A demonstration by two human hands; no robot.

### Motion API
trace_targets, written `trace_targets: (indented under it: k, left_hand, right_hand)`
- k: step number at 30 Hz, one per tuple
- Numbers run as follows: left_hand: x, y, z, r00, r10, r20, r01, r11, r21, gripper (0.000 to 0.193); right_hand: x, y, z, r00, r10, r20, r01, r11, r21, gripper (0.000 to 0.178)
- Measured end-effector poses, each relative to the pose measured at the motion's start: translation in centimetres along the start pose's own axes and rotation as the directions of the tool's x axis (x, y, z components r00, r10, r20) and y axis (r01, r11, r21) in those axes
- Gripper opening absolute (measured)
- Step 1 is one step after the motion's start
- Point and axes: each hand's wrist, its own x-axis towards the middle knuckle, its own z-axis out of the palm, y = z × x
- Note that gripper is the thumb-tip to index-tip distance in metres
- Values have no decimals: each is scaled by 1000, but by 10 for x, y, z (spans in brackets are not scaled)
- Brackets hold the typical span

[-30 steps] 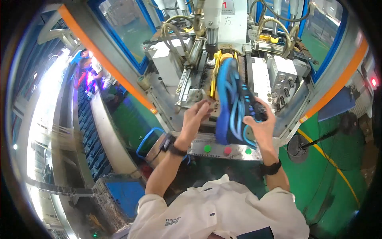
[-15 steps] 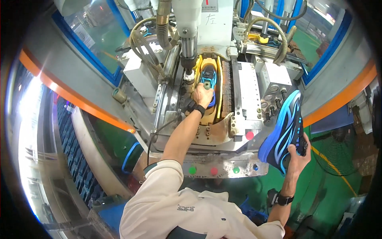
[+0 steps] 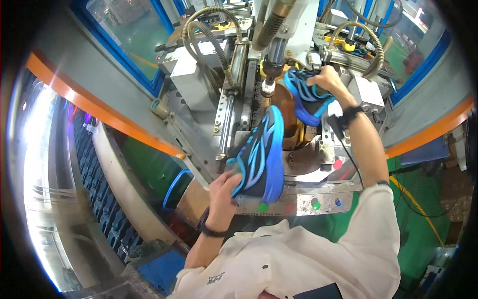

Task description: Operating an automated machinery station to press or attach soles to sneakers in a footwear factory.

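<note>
My left hand (image 3: 225, 192) grips a black and blue sports shoe (image 3: 261, 154) by its heel end, holding it sole outward in front of the grey press machine (image 3: 199, 94). My right hand (image 3: 331, 79) reaches up into the machine and is closed on a second blue and black shoe (image 3: 304, 102), which sits on a brown, rounded form under the vertical press column (image 3: 273, 60). Both wrists wear dark bands. My white sleeves and shirt fill the lower edge.
A metal front panel (image 3: 343, 202) with green, red and blue buttons runs below the shoes. Ribbed hoses (image 3: 199, 30) loop over the machine top. An orange rail (image 3: 99, 112) and blue-framed guards surround it. Green floor (image 3: 423, 199) with a yellow line lies at right.
Half a second ago my left hand reached to the shoe in the machine and my right held a shoe out to the right. Now my right hand is up there and my left holds a shoe in front.
</note>
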Motion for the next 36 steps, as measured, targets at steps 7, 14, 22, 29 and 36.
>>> trace_targets:
  k: [7, 14, 22, 29, 36]
  left_hand:
    - [-123, 11, -96, 871, 377, -315, -343, 926, 161, 31]
    - [-185, -49, -138, 551, 556, -622, -439, 827, 351, 22]
    - [-227, -120, -125, 615, 206, -761, -418, 904, -93, 22]
    - [-236, -163, -101, 596, 486, -639, -337, 874, 350, 25]
    - [-242, -163, -82, 640, 145, -755, -408, 896, -174, 24]
  right_hand:
    - [7, -42, 135, 999, 35, 31, -34, 999, -31, 48]
    - [-29, -30, 162, 973, -186, -134, 185, 982, -21, 53]
    - [-305, -45, 156, 681, -626, -379, 724, 501, 473, 33]
    - [-373, 16, 312, 579, -801, 154, 691, 582, 429, 20]
    - [-366, 20, 320, 570, -797, 202, 672, 593, 445, 20]
